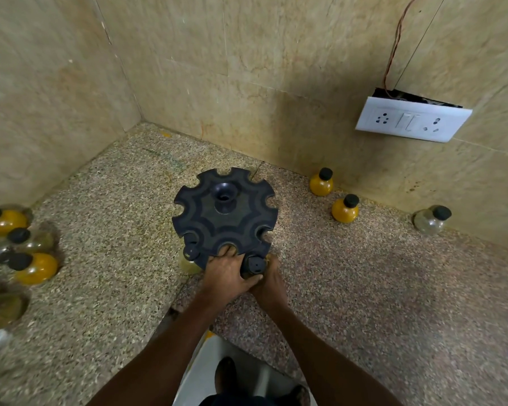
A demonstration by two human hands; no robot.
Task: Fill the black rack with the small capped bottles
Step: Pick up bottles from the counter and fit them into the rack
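**Bottle going into a near-edge slot**

While the left hand grips the black rack at its near rim, the right hand clasps a capped bottle — it looks to be seating at a front notch, though the fingers hide the fit. The bottle stands upright, cap skyward, long axis vertical. Next: press it home, then fetch another from the surface — most slots gape.

A corner of a home kitchen: a speckled stone tabletop meets beige marble-tiled walls, with a white switch-and-socket plate hanging loose.
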